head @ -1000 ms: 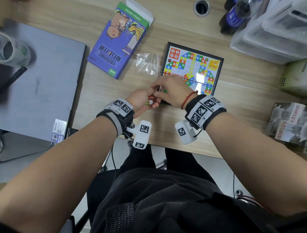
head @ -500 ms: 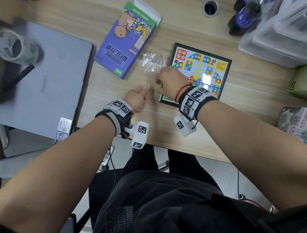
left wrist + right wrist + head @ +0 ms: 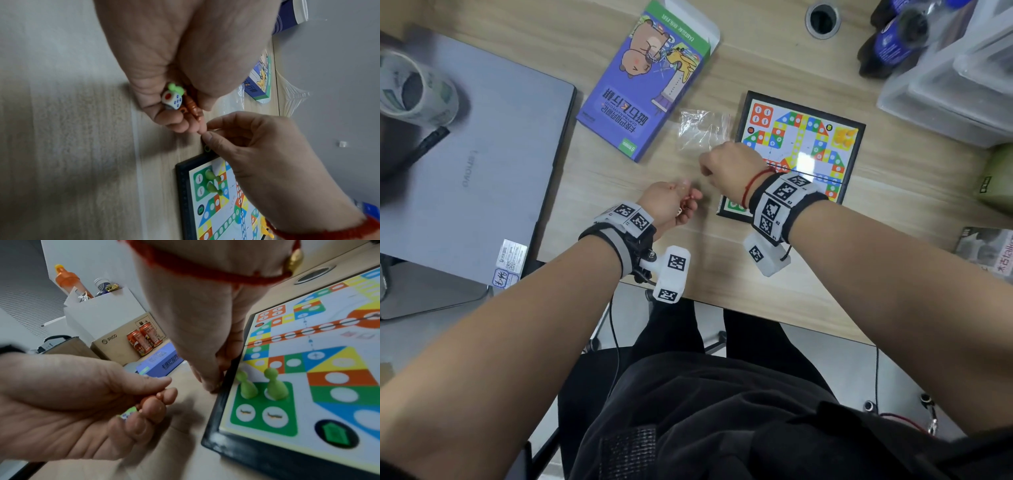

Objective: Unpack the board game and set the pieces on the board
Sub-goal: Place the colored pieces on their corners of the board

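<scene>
The colourful game board [image 3: 804,161] lies flat on the desk, and two green pawns [image 3: 260,385] stand on its green corner. My left hand [image 3: 671,205] rests palm up left of the board, cupped round a white die [image 3: 171,99], a green pawn [image 3: 174,87] and orange pawns [image 3: 191,104]. My right hand [image 3: 729,168] hovers at the board's near-left edge with its fingers curled. It pinches a green pawn; only the pawn's ring-shaped base [image 3: 207,148] shows under the thumb. The two hands' fingertips nearly touch.
The purple game box [image 3: 650,78] and an empty clear bag [image 3: 702,130] lie behind the hands. A closed laptop [image 3: 469,164] with a tape roll [image 3: 410,89] on it fills the left. Dark bottles [image 3: 893,37] and clear plastic bins [image 3: 955,78] stand at the back right.
My right hand drew away from the left palm with a green pawn and moved up to the board's left edge. The left hand stayed put, still cupping the other pieces.
</scene>
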